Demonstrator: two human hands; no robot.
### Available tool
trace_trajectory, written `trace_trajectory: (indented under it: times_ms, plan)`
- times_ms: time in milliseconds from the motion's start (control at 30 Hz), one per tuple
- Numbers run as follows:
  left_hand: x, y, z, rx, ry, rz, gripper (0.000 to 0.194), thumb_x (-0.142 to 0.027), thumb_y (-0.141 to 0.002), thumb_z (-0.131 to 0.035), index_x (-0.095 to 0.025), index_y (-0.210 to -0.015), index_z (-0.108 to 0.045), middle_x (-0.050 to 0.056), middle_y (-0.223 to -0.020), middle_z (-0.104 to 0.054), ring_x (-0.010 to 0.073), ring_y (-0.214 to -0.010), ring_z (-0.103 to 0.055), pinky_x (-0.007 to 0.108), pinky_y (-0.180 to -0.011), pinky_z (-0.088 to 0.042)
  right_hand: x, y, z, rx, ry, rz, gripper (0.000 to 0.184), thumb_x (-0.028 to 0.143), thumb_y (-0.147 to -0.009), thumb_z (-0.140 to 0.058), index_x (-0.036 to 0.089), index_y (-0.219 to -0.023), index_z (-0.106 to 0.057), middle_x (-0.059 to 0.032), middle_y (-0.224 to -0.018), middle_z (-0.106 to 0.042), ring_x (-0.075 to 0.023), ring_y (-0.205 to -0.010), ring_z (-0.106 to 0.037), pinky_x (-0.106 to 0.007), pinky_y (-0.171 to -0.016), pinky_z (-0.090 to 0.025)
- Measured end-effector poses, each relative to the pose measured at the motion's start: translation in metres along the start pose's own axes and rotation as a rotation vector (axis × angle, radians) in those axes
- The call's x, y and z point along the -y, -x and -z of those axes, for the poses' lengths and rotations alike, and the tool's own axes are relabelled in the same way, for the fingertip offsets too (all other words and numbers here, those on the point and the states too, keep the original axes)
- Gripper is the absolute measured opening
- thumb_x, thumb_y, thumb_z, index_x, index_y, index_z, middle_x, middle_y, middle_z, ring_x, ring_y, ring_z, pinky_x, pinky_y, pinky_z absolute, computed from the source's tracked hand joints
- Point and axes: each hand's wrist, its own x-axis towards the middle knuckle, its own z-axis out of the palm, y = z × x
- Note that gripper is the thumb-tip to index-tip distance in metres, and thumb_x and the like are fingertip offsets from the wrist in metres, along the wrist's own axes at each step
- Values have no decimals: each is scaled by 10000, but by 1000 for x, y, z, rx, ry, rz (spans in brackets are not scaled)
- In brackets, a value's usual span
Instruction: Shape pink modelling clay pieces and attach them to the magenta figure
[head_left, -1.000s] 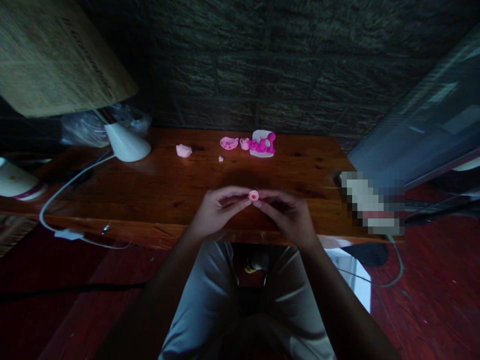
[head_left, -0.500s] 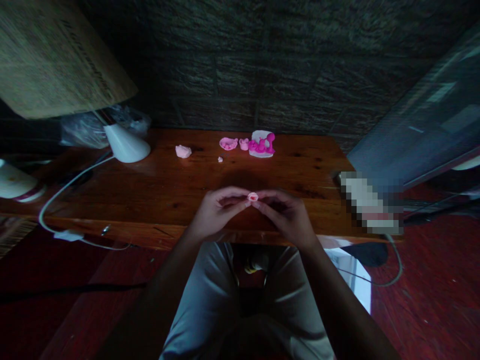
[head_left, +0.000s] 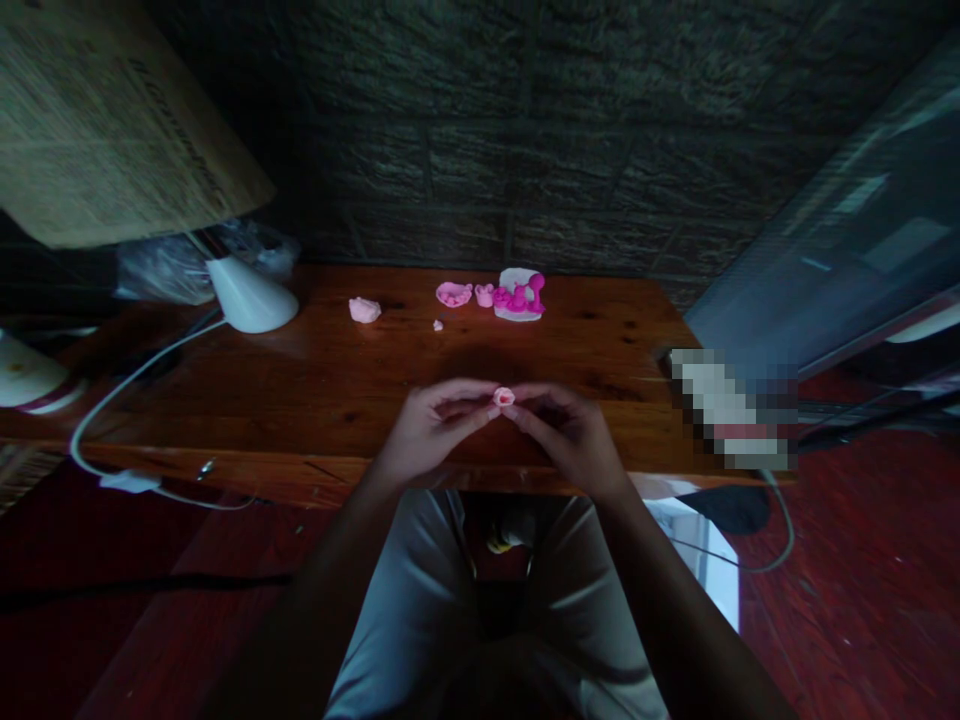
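Observation:
Between the fingertips of both hands is a small pale pink clay cup (head_left: pixel 504 397) with a hollow, darker middle. My left hand (head_left: pixel 435 425) pinches its left side with thumb and finger. From the right, my right hand (head_left: pixel 566 425) pinches the opposite side. Both are held above the front part of the wooden table (head_left: pixel 300 385). Farther back lie a pale pink clay lump (head_left: pixel 364 310), a tiny pink bit (head_left: pixel 438 326), a shallow pink clay dish (head_left: pixel 454 295) and a little pink clay pot (head_left: pixel 484 296). Bright magenta clay shapes (head_left: pixel 517 298) rest on a white piece (head_left: pixel 519 276).
A lamp with a white base (head_left: pixel 259 298) and a paper-like shade (head_left: pixel 127 130) stands at the left, its white cable (head_left: pixel 135 375) hanging over the front edge. A white cup (head_left: pixel 34 375) is at far left. A blurred-out object (head_left: pixel 727 405) lies at the right end.
The view has shifted slightly, so the table things sit a little lower and farther left. Both hands keep their pinch on the clay cup, with hardly any visible movement.

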Motion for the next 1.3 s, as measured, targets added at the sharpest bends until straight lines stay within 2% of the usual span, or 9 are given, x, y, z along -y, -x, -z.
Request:
trace_trajectory:
  times_ms: [200, 367, 667, 800, 967, 1300]
  plan:
    - [-4, -1, -3, -36, -29, -50, 206, -301, -832, -826, -187, -1003, -818, 93, -1073, -820, 211, -986, -789, 350, -922, -655, -2, 0, 0, 4, -43, -22, 170, 324, -850, -807, 250, -999, -771, -18, -979, -798, -155, -864, -736, -286, -803, -600]
    - [-5, -2, -3, -58, -77, -133, 150, -263, -827, -829, -200, -964, -832, 88, -1064, -817, 194, -969, -787, 293, -858, -662, -5, 0, 0, 13, -72, -23, 167, 319, -858, -801, 254, -1011, -783, -12, -984, -804, -158, -888, -742, -290, -837, -594]
    - [-8, 0, -5, -93, -75, -52, 150, -214, -818, -816, -198, -966, -834, 54, -1002, -833, 187, -904, -803, 267, -860, -651, -6, 0, -1, -2, -54, -4, 175, 321, -866, -794, 235, -1017, -782, -21, -989, -802, -151, -847, -727, -279, -809, -585]
    - [-8, -1, -5, -92, -68, -38, 123, -225, -805, -822, -192, -923, -836, 56, -983, -835, 195, -889, -803, 274, -848, -650, -5, -1, 0, 12, -37, 7, 182, 339, -870, -788, 236, -1020, -784, -23, -972, -797, -155, -838, -720, -272, -775, -575]
    - [-10, -2, -3, -72, -70, 8, 159, -267, -820, -815, -192, -958, -838, 65, -1001, -833, 201, -914, -799, 276, -859, -638, -4, -1, 0, 13, -16, 15, 207, 377, -881, -777, 236, -1033, -786, -31, -960, -794, -155, -811, -708, -273, -757, -565]
    - [-13, -4, -1, -73, 9, 80, 173, -304, -811, -820, -185, -934, -831, 57, -936, -835, 190, -854, -792, 274, -822, -634, -1, -2, 0, 51, -43, 41, 190, 352, -896, -770, 260, -1060, -796, -15, -963, -798, -153, -844, -726, -263, -785, -564]
